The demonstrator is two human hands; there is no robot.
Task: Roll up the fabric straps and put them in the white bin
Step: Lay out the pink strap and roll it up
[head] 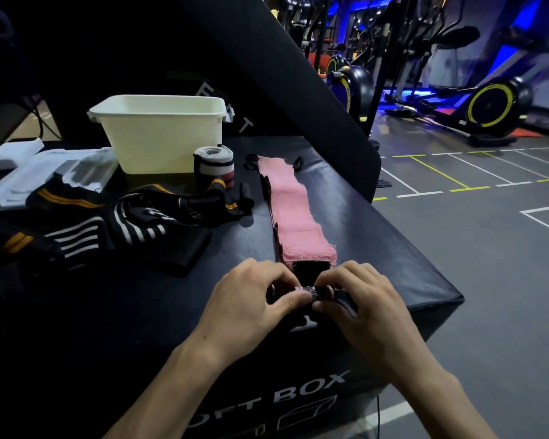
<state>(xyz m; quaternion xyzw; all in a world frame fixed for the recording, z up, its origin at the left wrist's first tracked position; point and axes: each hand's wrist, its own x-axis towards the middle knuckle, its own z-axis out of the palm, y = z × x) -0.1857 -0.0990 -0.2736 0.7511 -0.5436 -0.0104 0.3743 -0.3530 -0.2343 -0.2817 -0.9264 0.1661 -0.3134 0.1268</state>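
A long pink strap (287,201) lies stretched out on the black soft box (377,236), running away from me. Its near end is black, and both hands pinch it into a small tight roll. My left hand (251,299) grips the roll from the left, and my right hand (362,299) grips it from the right. The white bin (162,134) stands at the back left. A grey and white rolled strap (214,166) stands upright on the box just right of the bin. Several loose black straps with white and orange stripes (114,217) lie in a heap to the left.
White foam packing pieces (29,172) lie at the far left beside the bin. A black padded panel (298,74) leans up behind the box. The box's right edge drops to the gym floor, with exercise bikes (488,106) beyond.
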